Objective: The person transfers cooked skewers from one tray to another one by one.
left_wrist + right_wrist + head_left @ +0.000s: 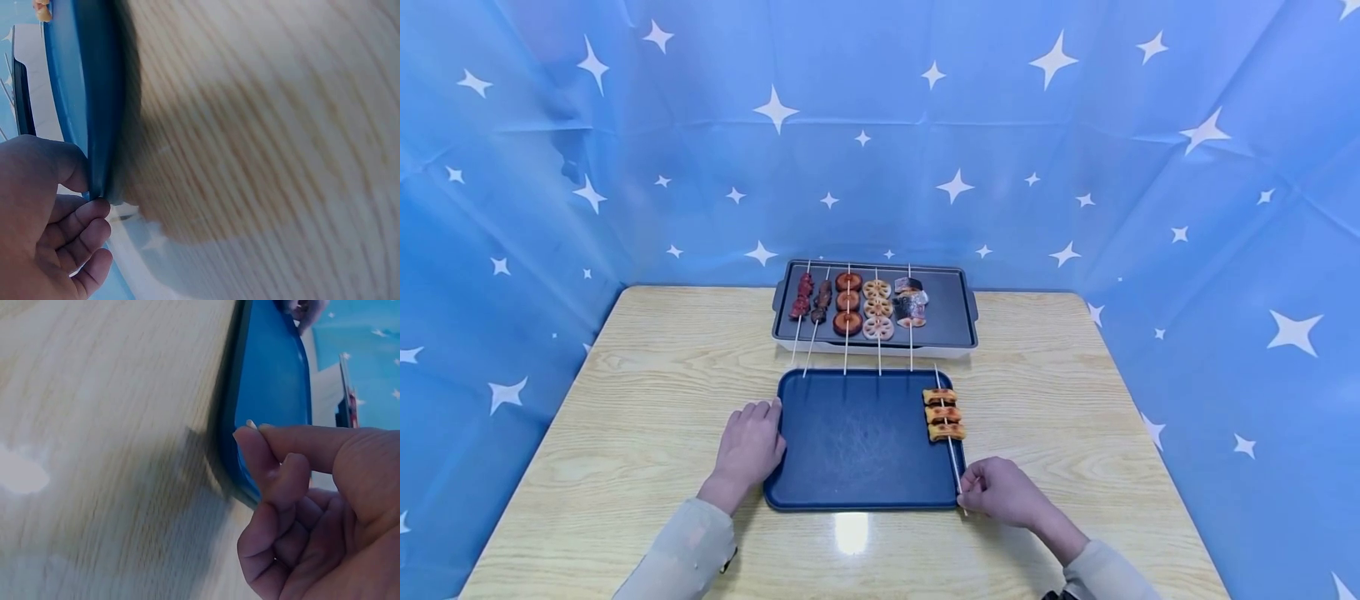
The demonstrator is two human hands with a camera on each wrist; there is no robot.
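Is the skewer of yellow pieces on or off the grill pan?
Off. The skewer is over the right edge of the blue tray, apart from the grill pan, the right hand pinching its end.

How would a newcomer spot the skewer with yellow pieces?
Find the blue tray on the wooden table, in front of the dark griddle. Along the tray's right edge is the skewer, its near end pinched in the right grip. Three yellow, browned pieces set it apart; the other five skewers lie on the griddle.
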